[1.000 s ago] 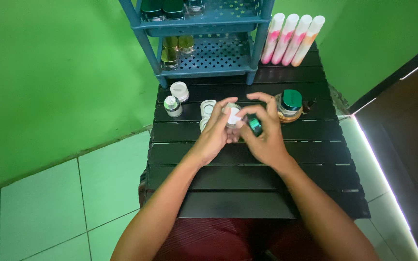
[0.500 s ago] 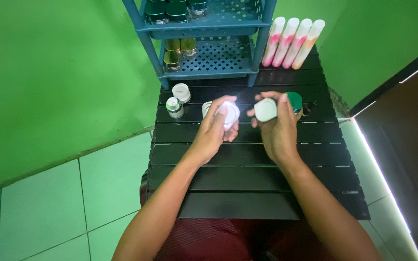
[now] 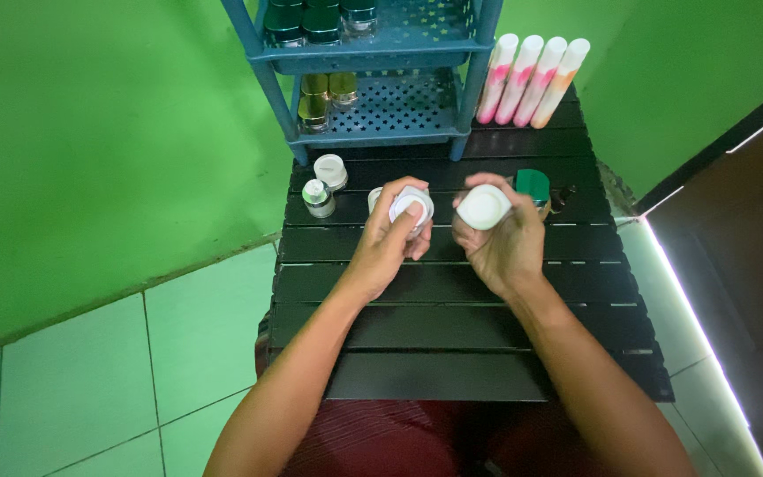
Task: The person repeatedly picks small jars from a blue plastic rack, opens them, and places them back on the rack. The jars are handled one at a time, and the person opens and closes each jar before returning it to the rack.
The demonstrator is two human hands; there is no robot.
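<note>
My left hand (image 3: 390, 238) holds a small white cream jar (image 3: 411, 208) over the black slatted table (image 3: 452, 309), its open top facing up. My right hand (image 3: 507, 243) holds the jar's round white lid (image 3: 484, 207) a short way to the right, apart from the jar. Just behind my right hand stands a jar with a green lid (image 3: 532, 185). A white-capped jar (image 3: 331, 170) and a small bottle with a white cap (image 3: 317, 198) stand to the left of my left hand.
A blue plastic shelf rack (image 3: 373, 97) at the table's back holds gold-capped bottles (image 3: 328, 93) and dark jars (image 3: 302, 19). Several pink-and-white tubes (image 3: 532, 79) lean at the back right. Green walls surround the table; pale tiled floor (image 3: 90, 380) lies to the left.
My hands were together over the jar; now they have separated. My right hand has lifted the white lid off and moved it right, while my left keeps the jar.
</note>
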